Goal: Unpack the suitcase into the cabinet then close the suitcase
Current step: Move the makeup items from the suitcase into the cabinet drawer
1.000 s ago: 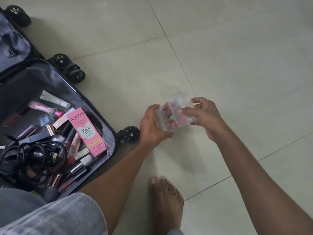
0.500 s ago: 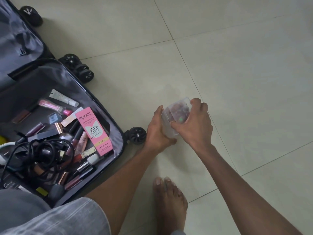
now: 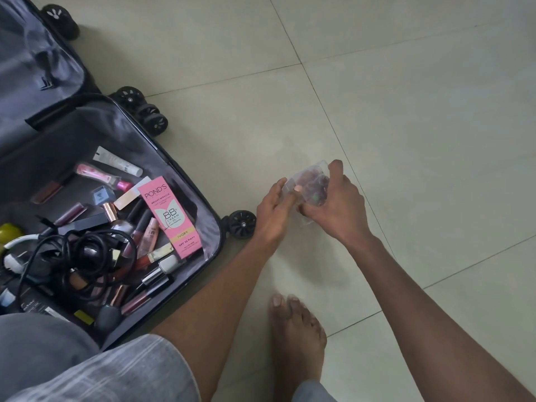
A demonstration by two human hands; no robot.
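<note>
A small clear plastic box point(image 3: 309, 185) with little coloured items inside is low over the floor tiles, right of the suitcase. My right hand point(image 3: 338, 208) grips it from above and from the right. My left hand point(image 3: 274, 211) holds its left side with the fingers against the clear wall. The open dark suitcase point(image 3: 185, 181) lies on the floor at the left, full of cosmetics: a pink Pond's BB cream carton point(image 3: 169, 217), lip gloss tubes, nail polish bottles and a tangle of black cable point(image 3: 84, 256). No cabinet is in view.
The suitcase lid point(image 3: 37, 62) lies open at the upper left, with black wheels point(image 3: 242, 223) along the edge nearest my hands. My bare foot point(image 3: 295, 338) rests on the tiles below the hands, and my knee in grey cloth point(image 3: 72, 364) fills the lower left.
The clear box has come down from chest height toward the floor. My right hand has shifted over its top, and the view has panned so the suitcase sits further right.
</note>
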